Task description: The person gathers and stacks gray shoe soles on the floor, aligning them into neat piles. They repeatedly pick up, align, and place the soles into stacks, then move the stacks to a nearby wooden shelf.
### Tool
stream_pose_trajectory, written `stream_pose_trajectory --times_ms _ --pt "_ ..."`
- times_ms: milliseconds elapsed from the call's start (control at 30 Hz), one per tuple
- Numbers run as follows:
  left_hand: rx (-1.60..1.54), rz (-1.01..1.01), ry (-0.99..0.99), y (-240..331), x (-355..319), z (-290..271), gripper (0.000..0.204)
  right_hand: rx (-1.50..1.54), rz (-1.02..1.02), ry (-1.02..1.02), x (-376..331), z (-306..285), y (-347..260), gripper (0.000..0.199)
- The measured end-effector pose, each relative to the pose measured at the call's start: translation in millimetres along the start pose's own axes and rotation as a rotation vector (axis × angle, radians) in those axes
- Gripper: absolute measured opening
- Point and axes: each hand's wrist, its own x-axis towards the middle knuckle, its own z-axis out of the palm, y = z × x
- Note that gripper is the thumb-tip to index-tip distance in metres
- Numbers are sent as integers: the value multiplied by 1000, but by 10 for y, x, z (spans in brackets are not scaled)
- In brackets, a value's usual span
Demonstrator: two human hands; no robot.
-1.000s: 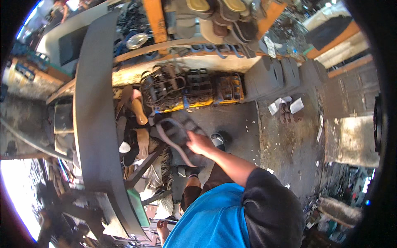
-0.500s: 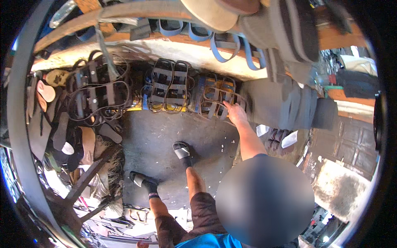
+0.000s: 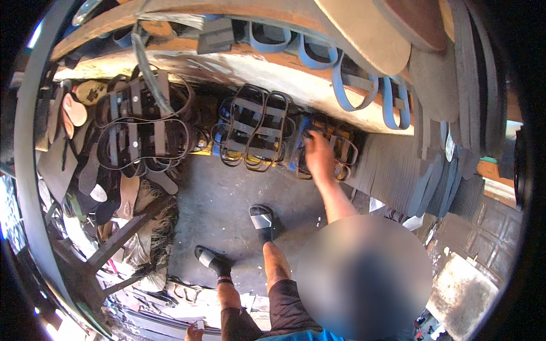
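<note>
My right hand (image 3: pixel 319 152) reaches forward to a stack of dark strapped sandals (image 3: pixel 344 151) with blue and yellow beneath. Its fingers are bent together at the stack's left part; what lies between them is hidden. Left of it stands another stack of black sandals (image 3: pixel 256 128) with grey cross straps. A bigger bundle of strapped sandals (image 3: pixel 145 139) is farther left. At the lower edge my left hand (image 3: pixel 194 334) is closed on a small pale piece (image 3: pixel 198 324) too small to name.
Grey sole sheets (image 3: pixel 392 167) stand in a row to the right. Blue strap loops (image 3: pixel 355 94) and large soles (image 3: pixel 369 34) hang overhead. Loose soles (image 3: pixel 128 193) crowd the left, beside a wooden leg (image 3: pixel 122 238). My feet in slides (image 3: pixel 261 219) rest on the dark floor (image 3: pixel 227 187).
The view has shifted, so the stacks sit farther right. My right hand has moved to the left part of its sandal stack. More of my left hand shows, with the pale piece.
</note>
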Motion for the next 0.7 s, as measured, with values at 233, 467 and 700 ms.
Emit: stream_pose_trajectory --times_ms 233,467,700 --pt "-155 -179 108 644 136 10 62 58 232 -279 120 928 -1401 70" --pt "-275 -36 575 803 -345 -417 63 123 147 -518 -370 480 -1160 47" --pt "-592 -10 1370 -156 -725 -1894 54 375 346 -783 -2576 -1344 -2412 15"
